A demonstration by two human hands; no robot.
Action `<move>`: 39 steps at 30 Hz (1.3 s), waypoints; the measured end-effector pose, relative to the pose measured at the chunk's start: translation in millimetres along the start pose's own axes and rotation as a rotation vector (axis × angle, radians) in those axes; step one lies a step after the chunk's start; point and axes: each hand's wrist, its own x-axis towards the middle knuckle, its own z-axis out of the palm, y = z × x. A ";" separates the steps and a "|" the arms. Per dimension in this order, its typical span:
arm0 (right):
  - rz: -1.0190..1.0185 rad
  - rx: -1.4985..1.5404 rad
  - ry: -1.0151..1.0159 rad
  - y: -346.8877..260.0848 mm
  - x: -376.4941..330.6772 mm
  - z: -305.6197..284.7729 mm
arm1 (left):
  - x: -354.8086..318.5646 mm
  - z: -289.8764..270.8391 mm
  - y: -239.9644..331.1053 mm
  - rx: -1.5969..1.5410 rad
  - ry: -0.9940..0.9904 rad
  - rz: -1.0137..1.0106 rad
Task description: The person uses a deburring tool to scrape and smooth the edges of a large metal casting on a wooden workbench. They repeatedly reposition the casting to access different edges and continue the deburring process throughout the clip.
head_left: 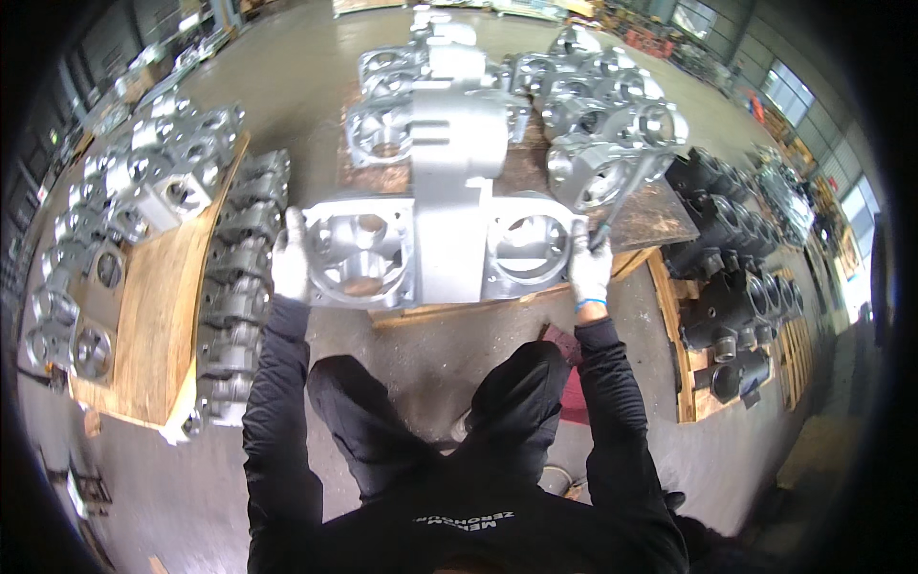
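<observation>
A large silver metal casting with a round opening on each side of a wide middle block lies across the near edge of a wooden worktable. My left hand, in a whitish glove, grips its left end. At the right end my right hand, also gloved, with a blue band at the wrist, holds the casting's edge. A long thin tool with a dark handle rises from beside the right hand's fingers. Whether those fingers also clasp its handle is hard to make out.
More silver castings crowd the table's far side. To the left, a pallet bears similar castings, with a stacked row along it. Black castings stand on a pallet at right. A dark red mat lies by my legs.
</observation>
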 end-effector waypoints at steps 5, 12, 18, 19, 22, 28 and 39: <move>-0.151 -0.177 0.039 -1.3 31.6 25.5 | 40.1 -3.1 -5.3 -0.179 -0.307 0.025; 0.066 -0.564 -0.067 -27.5 60.3 43.1 | 146.4 8.8 -46.1 -0.078 -0.338 -0.247; 0.065 -0.545 -0.180 -65.0 55.1 40.9 | 220.1 -14.1 -81.0 0.484 -0.252 -0.124; 0.047 -0.521 -0.184 -66.5 51.1 38.3 | 228.4 -15.4 -86.9 0.415 -0.264 -0.190; 0.092 -0.543 -0.197 -60.7 37.6 26.5 | 250.2 -5.1 -95.6 0.276 -0.328 -0.160; 0.154 -0.542 -0.243 -45.2 53.6 22.9 | 241.5 10.2 -70.5 0.290 -0.390 -0.110; -0.154 -0.784 -0.386 -0.2 104.2 42.4 | 201.0 -33.2 -65.6 1.505 -0.654 0.767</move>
